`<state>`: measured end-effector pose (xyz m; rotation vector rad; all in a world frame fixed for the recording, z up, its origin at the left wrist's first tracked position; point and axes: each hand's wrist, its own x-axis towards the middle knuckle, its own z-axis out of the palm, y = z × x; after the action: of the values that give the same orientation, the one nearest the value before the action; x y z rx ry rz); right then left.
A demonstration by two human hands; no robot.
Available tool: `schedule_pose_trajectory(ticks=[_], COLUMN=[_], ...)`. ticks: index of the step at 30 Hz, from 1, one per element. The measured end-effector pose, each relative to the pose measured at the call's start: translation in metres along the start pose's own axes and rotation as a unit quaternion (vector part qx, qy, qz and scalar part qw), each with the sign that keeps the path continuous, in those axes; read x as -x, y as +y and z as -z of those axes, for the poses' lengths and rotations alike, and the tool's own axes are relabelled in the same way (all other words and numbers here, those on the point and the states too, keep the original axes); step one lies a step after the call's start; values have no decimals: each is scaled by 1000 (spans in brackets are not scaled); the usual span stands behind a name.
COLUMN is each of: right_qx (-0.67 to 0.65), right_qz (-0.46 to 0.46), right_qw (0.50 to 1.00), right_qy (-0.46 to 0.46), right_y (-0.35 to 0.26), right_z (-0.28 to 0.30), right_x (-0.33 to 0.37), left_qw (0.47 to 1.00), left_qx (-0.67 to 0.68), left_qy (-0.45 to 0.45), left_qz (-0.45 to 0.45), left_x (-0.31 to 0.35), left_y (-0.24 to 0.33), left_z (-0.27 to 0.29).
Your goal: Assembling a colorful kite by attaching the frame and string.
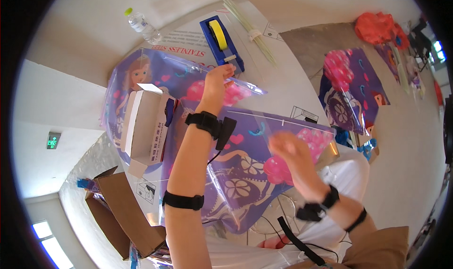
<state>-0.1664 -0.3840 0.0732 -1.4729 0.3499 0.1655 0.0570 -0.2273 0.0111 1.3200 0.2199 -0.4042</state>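
Observation:
My left hand [218, 80] reaches to the cutter end of a blue tape dispenser [221, 47] that carries a yellow-cored roll. Its fingertips are drawn together beside the cutter; any tape between them is too small to see. My right hand [287, 148] is smeared by motion above a purple printed plastic sheet [236, 170], close to its upper edge. A thin white rod [264, 119] runs along that edge. The sheet hangs over the table's near side towards my lap. Beyond it lies a second purple printed sheet [165, 64], partly covered by my left arm and an open white carton [141, 123].
On the white table [278, 75] lies a bundle of thin pale rods [250, 31]. A water bottle [143, 26] stands at the far left. An open cardboard box [125, 212] is at lower left. Another purple sheet [349, 92] and red plastic bags [377, 28] are at the right.

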Motion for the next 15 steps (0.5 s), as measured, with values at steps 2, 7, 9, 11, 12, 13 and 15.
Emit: schedule_pose_trajectory(ticks=[2,7,9,11,12,13,15], right_qx=[-65,16,23,38,35,30,25], right_qz=[-85,-123,-114,-103,-104,-114,-125], right_qw=[994,992,992,994,994,993,992], right_qy=[7,33,38,26,27,23,22], right_y=[2,43,42,54,53,53,56], right_z=[12,46,43,43,42,39,37], right_x=[60,145,144,142,141,141,143], left_qw=[1000,999,998,997,995,995,992], left_qx=[1,-7,-36,-38,-37,-38,-23], left_qy=[1,18,42,60,79,77,106], left_qz=[8,29,36,42,45,48,62], left_x=[-2,-7,-8,-6,-5,-5,-4], left_y=[1,7,10,11,13,11,12], left_z=[4,-10,-7,-13,-16,-18,-18])
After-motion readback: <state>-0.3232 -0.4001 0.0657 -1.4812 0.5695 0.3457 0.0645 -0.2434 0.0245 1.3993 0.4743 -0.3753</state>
